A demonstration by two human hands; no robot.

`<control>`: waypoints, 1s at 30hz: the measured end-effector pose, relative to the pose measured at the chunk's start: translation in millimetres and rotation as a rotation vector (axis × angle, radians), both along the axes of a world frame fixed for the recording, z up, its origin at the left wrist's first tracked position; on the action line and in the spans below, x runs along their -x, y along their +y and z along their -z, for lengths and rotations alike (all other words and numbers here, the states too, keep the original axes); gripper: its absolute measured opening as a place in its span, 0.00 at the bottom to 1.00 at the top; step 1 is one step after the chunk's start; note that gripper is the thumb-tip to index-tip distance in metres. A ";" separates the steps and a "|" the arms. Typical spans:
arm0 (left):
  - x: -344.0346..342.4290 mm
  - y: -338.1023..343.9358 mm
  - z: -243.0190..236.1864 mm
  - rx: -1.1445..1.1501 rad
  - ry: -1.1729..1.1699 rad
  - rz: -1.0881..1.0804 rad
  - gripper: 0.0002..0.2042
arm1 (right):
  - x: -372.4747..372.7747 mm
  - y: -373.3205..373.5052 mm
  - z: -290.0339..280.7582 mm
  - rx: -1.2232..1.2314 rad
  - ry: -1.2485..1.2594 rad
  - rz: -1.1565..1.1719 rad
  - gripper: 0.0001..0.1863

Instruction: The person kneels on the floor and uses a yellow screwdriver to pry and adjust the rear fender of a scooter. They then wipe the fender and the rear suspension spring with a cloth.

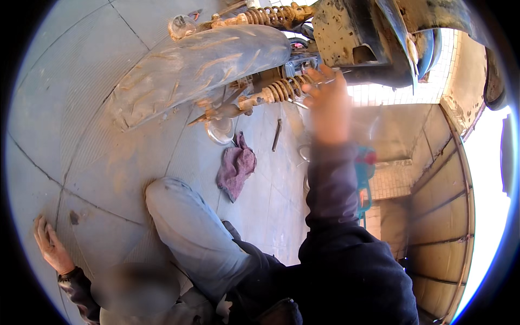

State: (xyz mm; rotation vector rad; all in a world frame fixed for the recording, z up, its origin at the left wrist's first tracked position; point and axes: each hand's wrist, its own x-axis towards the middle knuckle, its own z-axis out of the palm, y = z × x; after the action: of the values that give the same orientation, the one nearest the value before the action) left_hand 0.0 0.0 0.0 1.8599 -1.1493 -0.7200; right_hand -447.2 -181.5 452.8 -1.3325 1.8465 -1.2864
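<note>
Beside the lower coil-spring shock absorber [279,90] of a muddy motorcycle, my right hand [327,92] is raised with bent fingers. They seem to close on a thin shiny metal rod [331,81]; motion blur smears the wrist. The worn tire [200,67] lies left of that shock absorber, and a second rusty shock absorber [265,17] runs along the tire's far side. At the lower left, my left hand [51,246] rests on the grey tiled floor [103,179] with its fingers out and nothing in it.
A purple rag [237,167] lies on the floor before my bent knee [184,211]. Near it are a round clear lamp [220,131] and a dark slim tool [277,135]. A dirty mudguard panel [346,32] overhangs the top. A teal plastic chair [364,187] stands behind my right forearm.
</note>
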 end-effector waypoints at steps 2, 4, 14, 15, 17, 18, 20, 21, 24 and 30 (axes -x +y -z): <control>6.3 5.1 -1.2 0.023 -0.017 -0.005 0.12 | 1.5 -0.5 0.7 0.051 -0.059 0.031 0.26; -9.0 -1.9 0.6 0.066 -0.112 0.035 0.12 | -2.2 -4.3 11.9 0.077 -0.177 0.057 0.25; -7.4 -4.0 -3.8 0.091 -0.094 0.051 0.12 | -2.2 -4.2 19.1 0.231 0.119 0.024 0.19; -6.1 -4.0 -3.1 0.084 -0.097 0.051 0.12 | -3.1 -4.9 18.9 0.228 0.140 0.033 0.19; -3.6 -3.8 -1.8 0.071 -0.102 0.049 0.12 | -7.8 -9.5 18.9 0.221 0.183 0.050 0.20; -4.6 -4.9 -1.7 0.065 -0.109 0.051 0.12 | -7.7 -13.8 21.5 0.239 0.182 0.048 0.20; -6.6 -7.0 -2.8 0.055 -0.122 0.055 0.12 | -6.5 -22.5 27.2 0.277 0.180 0.045 0.21; -5.7 -6.8 -3.6 0.056 -0.136 0.063 0.12 | -6.9 -21.5 28.1 0.275 0.202 0.057 0.22; -6.0 -4.1 -2.4 0.050 -0.169 0.073 0.12 | -11.5 -10.5 31.3 0.280 0.266 0.066 0.24; -13.9 -3.3 9.5 0.021 -0.176 0.067 0.12 | -16.8 -4.9 27.0 0.274 0.404 0.020 0.24</control>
State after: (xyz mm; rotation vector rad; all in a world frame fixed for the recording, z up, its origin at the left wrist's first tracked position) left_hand 13.9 -3.3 -9.5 1.9037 -1.3312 -0.5876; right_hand -430.4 -186.4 425.8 -1.8361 1.9986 -1.3982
